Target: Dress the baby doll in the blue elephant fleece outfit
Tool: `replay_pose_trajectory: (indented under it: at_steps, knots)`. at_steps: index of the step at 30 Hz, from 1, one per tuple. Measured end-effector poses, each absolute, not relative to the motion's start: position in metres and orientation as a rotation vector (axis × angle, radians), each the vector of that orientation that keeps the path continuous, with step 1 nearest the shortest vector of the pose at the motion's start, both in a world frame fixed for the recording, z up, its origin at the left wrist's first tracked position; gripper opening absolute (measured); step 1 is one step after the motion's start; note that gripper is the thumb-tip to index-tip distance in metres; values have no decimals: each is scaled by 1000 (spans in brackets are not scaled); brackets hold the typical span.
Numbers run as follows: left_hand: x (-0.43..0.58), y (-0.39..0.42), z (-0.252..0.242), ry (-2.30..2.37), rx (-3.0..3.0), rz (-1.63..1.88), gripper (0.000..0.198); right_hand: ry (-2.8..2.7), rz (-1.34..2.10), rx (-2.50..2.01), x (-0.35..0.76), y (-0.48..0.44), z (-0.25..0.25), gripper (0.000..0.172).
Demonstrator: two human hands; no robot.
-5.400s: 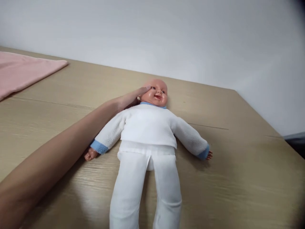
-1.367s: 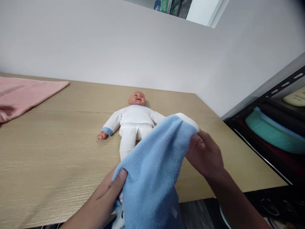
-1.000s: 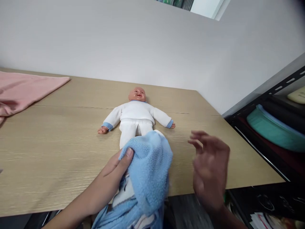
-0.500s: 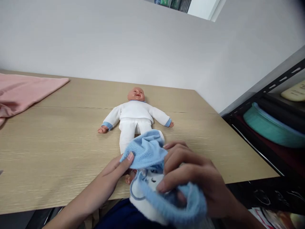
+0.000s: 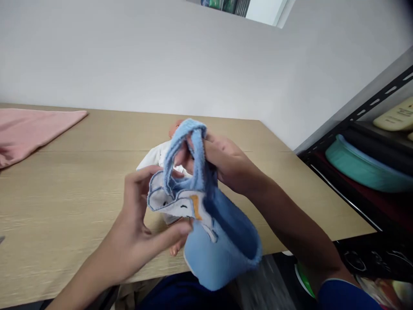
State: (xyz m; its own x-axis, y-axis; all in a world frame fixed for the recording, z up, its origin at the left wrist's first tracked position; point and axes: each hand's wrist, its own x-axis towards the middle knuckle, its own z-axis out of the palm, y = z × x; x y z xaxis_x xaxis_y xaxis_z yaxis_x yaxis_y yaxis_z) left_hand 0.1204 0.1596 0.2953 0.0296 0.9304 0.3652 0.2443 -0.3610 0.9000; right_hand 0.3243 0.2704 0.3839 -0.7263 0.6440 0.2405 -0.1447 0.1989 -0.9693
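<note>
hard to make out the doll (image 5: 154, 158), mostly hidden behind garment (image 5: 209, 254) and hands, mid-table (image 5: 64, 193); only a white sleeve and a bit of head showing. pinching the garment's white patch between left hand (image 5: 138, 224) thumb and curled fingers, gripping its upper loop in the closed right hand (image 5: 227, 163), above the near edge. cut off at the left edge: pink cloth (image 5: 29, 129).

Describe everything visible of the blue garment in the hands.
The blue garment is fleecy light-blue cloth with a white panel bearing dark stitched marks and an orange patch. The right hand grips its upward-looping band; the left hand pinches the white panel. Its opening shows a darker inside. It is held above the table, hiding most of the doll.
</note>
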Motion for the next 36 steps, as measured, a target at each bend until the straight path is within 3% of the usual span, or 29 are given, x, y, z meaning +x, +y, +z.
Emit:
replay_pose_trajectory:
  at_steps: [3,4,7,11,12,15,23,26,28,30,32,35,36]
  knots:
    - [128,179,317,1224,1701,1412,23,-1867,1348,-652,319,279,385,31]
    - [130,185,322,1227,1708,1448,16,-1857,1240,-691,322,278,386,32]
    - [133,199,330,1206,1731,1553,16,-1886,1021,-672,338,260,390,55]
    - [134,203,330,1182,1755,1594,14,-1979,911,-746,358,228,396,56]
    - [134,204,330,1184,1744,1606,15,-1998,875,-773,360,224,396,51]
    - [137,203,332,1146,1721,1645,19,-2066,771,-767,362,221,387,16]
    - [124,208,344,1149,1841,1887,26,-1763,409,-643,374,230,363,11]
    - [118,213,349,1043,1983,1907,59,-1692,245,-637,378,230,362,10]
    - [117,219,355,925,2134,1741,88,-1685,162,-597,382,235,364,16]
    - [120,227,361,803,2298,1509,99,-1695,139,-548,385,244,365,22]
    - [125,236,368,722,2462,1271,84,-1699,170,-502,388,254,368,24]
    - [135,248,372,691,2623,963,24,-1664,221,-452,389,262,370,24]
    - [137,251,372,681,2640,901,14,-1637,243,-454,388,263,370,26]
